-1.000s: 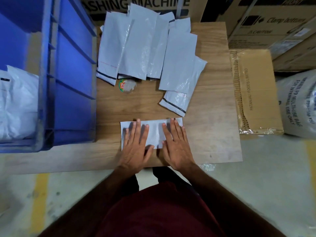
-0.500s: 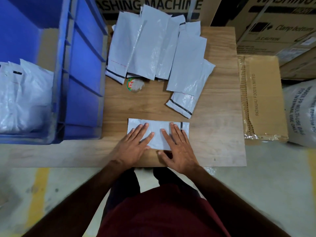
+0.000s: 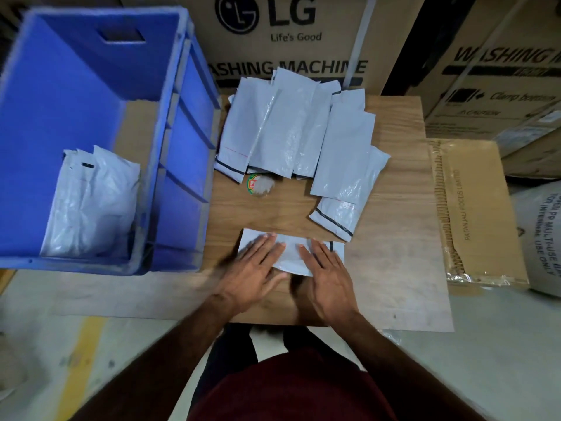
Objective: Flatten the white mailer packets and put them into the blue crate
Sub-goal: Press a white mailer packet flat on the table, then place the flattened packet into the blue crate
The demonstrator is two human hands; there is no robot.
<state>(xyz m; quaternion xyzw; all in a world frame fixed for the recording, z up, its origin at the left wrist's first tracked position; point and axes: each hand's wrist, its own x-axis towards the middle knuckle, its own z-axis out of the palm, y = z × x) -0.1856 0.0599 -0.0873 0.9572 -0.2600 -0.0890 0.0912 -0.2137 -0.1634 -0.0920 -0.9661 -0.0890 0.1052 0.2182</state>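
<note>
A white mailer packet [image 3: 291,252] lies flat across the near part of the wooden table [image 3: 391,253]. My left hand [image 3: 250,273] presses on its left half with straight fingers, and my right hand [image 3: 329,276] presses on its right half the same way. Behind it, several more white mailer packets [image 3: 291,129] are heaped at the table's far side. The blue crate [image 3: 170,147] stands to the left of the table, with flattened white packets [image 3: 91,205] lying in its near corner.
A small round sticker-like object [image 3: 258,185] lies under the pile's front edge. Large cardboard boxes [image 3: 291,34] stand behind the table. A flat brown carton [image 3: 476,214] and a printed white sack [image 3: 543,238] sit to the right.
Both hands have slid back toward me along the packet, so more of its far edge shows. The camera has tilted up, bringing the crate's inside into view.
</note>
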